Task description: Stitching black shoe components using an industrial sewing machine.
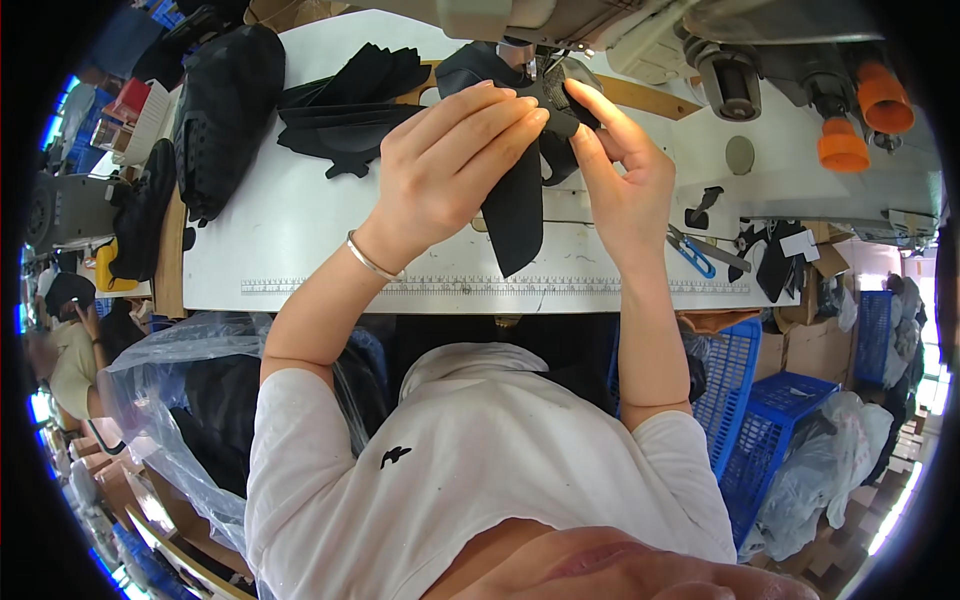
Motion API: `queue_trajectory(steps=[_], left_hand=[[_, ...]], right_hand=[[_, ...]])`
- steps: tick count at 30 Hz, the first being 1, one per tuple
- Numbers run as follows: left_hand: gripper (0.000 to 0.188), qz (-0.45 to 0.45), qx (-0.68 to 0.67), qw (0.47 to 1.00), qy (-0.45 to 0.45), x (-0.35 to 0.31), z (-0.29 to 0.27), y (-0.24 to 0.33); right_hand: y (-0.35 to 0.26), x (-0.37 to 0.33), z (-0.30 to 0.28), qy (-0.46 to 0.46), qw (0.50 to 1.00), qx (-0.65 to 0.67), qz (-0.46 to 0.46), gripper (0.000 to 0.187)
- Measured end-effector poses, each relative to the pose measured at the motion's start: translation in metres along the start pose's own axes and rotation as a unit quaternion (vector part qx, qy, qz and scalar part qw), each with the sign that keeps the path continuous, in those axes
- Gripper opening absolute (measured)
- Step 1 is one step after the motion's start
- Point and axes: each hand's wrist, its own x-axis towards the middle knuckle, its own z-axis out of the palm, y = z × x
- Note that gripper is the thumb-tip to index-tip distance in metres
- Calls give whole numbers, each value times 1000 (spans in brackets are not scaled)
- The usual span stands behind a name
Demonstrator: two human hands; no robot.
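Observation:
A black fabric piece (pixel 517 215) lies under the needle area of a sewing machine (pixel 600 25), its long flap hanging toward me over the white table. My left hand (pixel 440 165), with a bangle at the wrist, holds the piece from the left. Its fingers lie together and the thumb is hidden. On the other side my right hand (pixel 625 180) grips the edge of the same piece between thumb and forefinger, close to the presser foot. Left of my left hand lies a fanned stack of black cut pieces (pixel 350 105).
A ruler strip (pixel 300 287) runs along the table's front edge. Blue-handled snips (pixel 693 258) lie at the right, near a small black part (pixel 704 206). A bulky black bundle (pixel 230 120) stands at the left. Orange cone-shaped parts (pixel 843 145) hang upper right; blue crates (pixel 780 400) stand below.

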Motion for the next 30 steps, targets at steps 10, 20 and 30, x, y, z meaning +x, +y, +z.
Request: queue_trajectory(steps=[10,20,30], left_hand=[[28,46,28,999,-6,-7,8,-8],[29,48,39,997,-43,-6,-1,3],[21,54,77,996,4,-8,16,13]], right_hand=[[-2,1,-1,1,999,-34,-14,38],[-2,6,-23,-56,970,-198,-126,43],[-12,25,-44,-139,911,-312,-232,40]])
